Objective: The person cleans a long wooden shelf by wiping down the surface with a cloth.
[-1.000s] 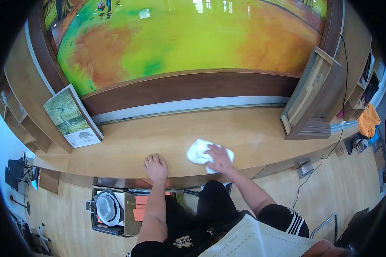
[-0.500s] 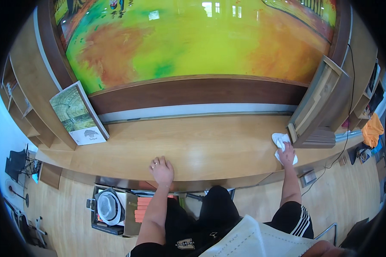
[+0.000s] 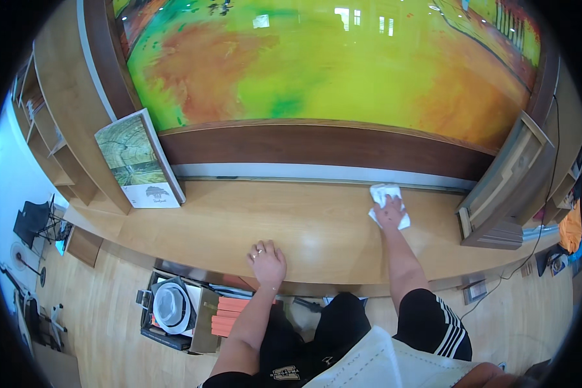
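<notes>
Left hand (image 3: pixel 267 264) is resting empty, fingers loosely out, on the curved pale-wood desktop (image 3: pixel 239 216) in the head view, while the right hand (image 3: pixel 390 213) has moved the crumpled white cloth (image 3: pixel 386 191) it's holding from beside the brown wooden frame (image 3: pixel 514 197) toward the back edge, so that stretch is covered now.

Head cam, left fisheye of your worn pair – looks steeply down and ahead past your knees (image 3: pixel 344 317). Upright, unmirrored. Close over your left hand (image 3: pixel 267 264) and right hand (image 3: pixel 390 212), wide enough for desk top (image 3: pixel 304 220) mid-frame, painting (image 3: pixel 343 71) above, floor (image 3: pixel 103 310) below – edges bend, corners black.
</notes>
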A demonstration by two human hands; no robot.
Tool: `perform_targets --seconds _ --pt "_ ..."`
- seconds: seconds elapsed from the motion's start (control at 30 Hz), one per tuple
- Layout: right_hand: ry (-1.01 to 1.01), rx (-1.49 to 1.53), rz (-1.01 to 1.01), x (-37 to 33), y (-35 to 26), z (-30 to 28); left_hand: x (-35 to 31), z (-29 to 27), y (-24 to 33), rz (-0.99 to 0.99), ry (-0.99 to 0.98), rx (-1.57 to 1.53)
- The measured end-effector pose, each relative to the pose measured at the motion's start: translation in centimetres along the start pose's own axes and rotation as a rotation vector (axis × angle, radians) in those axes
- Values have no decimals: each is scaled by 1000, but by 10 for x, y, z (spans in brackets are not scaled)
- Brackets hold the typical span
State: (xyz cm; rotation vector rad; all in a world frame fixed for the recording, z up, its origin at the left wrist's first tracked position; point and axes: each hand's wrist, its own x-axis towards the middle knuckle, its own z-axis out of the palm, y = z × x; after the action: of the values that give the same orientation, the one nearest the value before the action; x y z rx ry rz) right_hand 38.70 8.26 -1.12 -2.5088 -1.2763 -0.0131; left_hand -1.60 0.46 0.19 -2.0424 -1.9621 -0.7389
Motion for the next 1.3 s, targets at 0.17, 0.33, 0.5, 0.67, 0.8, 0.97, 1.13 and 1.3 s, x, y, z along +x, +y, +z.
perform_targets --seconds 0.17,0.33,0.5,0.67,0.8,0.97,1.13,1.3 --pt "-43 69 -255 -27 -93 23 7 3 9 15 -13 -36" --pt "-202 164 -598 -114 -172 12 -1 -3 0 -10 -36 -34" --pt "-179 294 -778 -165 -158 11 -2 2 2 1 -13 -64" --pt "-119 353 -805 -166 -105 -5 -5 -3 -2 -9 -27 -94" --pt "33 347 -637 -133 -15 -15 -4 0 -4 -4 -18 -99" --pt "249 202 -362 -101 130 -32 -4 5 -2 6 -4 -87" --pt "271 94 -81 -110 206 -59 -5 2 -2 -7 -19 -77" --pt "298 67 142 -117 203 -62 -4 -2 1 -16 -38 -62"
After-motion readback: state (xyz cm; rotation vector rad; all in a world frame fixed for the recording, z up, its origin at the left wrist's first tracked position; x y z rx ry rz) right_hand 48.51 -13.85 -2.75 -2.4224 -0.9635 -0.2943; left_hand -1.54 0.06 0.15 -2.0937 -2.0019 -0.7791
